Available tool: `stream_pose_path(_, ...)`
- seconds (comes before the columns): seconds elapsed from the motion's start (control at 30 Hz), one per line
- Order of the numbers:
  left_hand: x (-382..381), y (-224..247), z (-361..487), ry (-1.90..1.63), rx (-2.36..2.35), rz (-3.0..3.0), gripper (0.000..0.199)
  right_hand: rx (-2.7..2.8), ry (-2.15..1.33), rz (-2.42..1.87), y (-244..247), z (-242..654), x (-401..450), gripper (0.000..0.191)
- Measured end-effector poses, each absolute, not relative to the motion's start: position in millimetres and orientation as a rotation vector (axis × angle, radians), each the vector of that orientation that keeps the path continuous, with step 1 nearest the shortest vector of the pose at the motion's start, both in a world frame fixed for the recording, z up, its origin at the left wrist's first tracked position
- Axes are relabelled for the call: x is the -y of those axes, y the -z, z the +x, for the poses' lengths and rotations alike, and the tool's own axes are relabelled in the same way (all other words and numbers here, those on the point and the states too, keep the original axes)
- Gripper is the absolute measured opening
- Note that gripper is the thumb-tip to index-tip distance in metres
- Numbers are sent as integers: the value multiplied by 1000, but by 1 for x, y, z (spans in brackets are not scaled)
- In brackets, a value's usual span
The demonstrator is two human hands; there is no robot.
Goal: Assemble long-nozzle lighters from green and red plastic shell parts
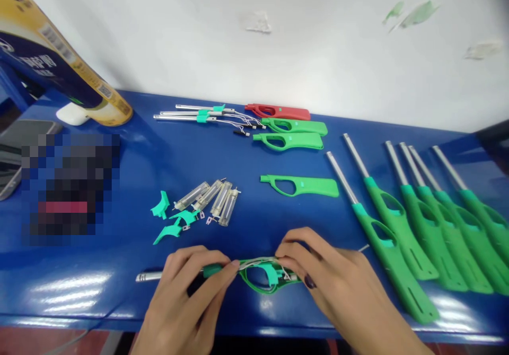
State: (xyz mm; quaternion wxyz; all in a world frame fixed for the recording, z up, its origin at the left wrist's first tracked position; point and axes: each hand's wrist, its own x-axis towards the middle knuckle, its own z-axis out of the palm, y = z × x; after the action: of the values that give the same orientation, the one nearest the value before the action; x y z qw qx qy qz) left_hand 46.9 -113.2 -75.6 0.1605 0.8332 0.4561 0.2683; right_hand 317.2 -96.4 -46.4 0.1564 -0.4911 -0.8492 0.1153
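A half-built green lighter (258,287) lies near the table's front edge, its inside facing up. Its metal tube (148,276) points left. White wires (258,262) run along the top of the trigger loop, and a teal trigger (272,274) sits in the loop. My left hand (194,286) grips the neck of the lighter, fingertips on the wires. My right hand (324,273) pinches at the wires and handle, hiding most of the handle. Beyond my hands lie clear fuel tanks (218,197) and loose teal triggers (169,231).
Several finished green lighters (397,243) lie on the right. Green shell halves (300,185), a red shell (284,112) and tubes with wires (194,115) lie toward the wall. A tall yellow can (91,87) and a phone (16,148) are at left.
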Motion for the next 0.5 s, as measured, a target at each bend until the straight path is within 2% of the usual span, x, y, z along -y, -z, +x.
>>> stream_pose_path(0.1, 114, 76, 46, -775, -1304, 2358, 42, 2393, -317, -1365, 45, 316, 97, 26)
stream_pose_path(0.23, 113, 76, 46, -807, -1310, 2344, 41, 2372, -360, -1265, 40, 322, 102, 40)
stream_pose_path(0.4, 106, 70, 58, -866, -1400, 2369, 22, 2421, -230, -1221, 37, 326, 104, 37)
stream_pose_path(0.5, 101, 65, 67, -882, -1423, 2389, 23, 2370, -173, -1230, 41, 323, 103, 40)
